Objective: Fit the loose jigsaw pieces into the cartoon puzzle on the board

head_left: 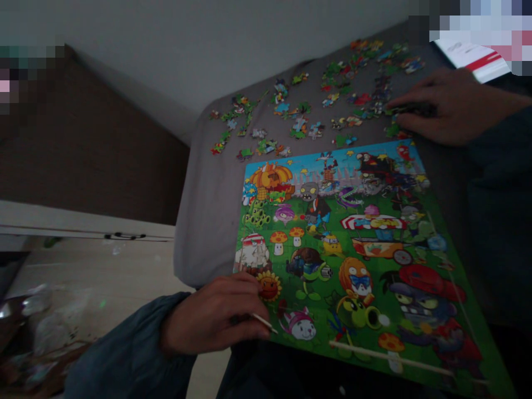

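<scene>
Puzzle board: the picture puzzle (349, 249) lies face up on the grey cloth (203, 221), its cartoon picture looking largely filled in.
Left hand: at the board's eight o'clock, the left hand (218, 316) has its fingers curled at the edge; cannot tell whether it grips.
Right hand: at one o'clock, the right hand (443, 108) bends over loose pieces (298, 128); cannot tell whether one is pinched.
Loose pieces: scattered from eleven to one o'clock.
Outermost: white-and-red printed item (474, 58), one o'clock, beyond the right hand; dark brown panel (103, 138), ten o'clock.

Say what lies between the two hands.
In the head view, the puzzle spans most of the stretch from the left hand to the right hand; a few loose pieces lie beside the right hand.
</scene>
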Tool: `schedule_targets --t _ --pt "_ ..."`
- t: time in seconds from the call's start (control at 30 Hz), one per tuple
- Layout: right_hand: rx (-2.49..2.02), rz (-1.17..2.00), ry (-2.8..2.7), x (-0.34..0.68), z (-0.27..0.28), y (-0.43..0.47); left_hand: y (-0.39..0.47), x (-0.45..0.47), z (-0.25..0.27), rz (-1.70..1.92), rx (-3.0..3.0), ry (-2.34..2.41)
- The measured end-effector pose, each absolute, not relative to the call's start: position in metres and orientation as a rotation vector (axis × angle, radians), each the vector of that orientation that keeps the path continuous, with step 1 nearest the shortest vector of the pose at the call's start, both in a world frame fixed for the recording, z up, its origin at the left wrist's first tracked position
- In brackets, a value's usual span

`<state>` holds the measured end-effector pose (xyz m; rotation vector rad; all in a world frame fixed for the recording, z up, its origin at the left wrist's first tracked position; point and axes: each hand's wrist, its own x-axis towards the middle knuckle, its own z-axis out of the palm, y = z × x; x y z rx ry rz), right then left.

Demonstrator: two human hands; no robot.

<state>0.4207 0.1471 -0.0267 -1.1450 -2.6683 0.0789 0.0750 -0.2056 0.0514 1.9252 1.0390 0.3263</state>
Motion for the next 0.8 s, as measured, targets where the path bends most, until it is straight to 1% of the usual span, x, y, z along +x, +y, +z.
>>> schedule_targets --t 0.27,0.37,0.47,0.8 --pt "-1.098 0.074 -2.659 0.423 -0.030 0.151 -0.205 0.076 0.057 0.333 1.930 1.062" --pt "-1.140 0.103 -2.656 0.422 -0.028 0.148 -0.203 0.078 0.059 0.383 1.911 1.001" --pt "-1.130 0.096 -2.661 0.421 -0.027 0.148 -0.201 0.078 0.057 0.347 1.917 0.969" --pt "-1.127 0.100 -2.642 0.421 -0.030 0.150 -0.197 0.064 0.053 0.297 1.990 1.155"
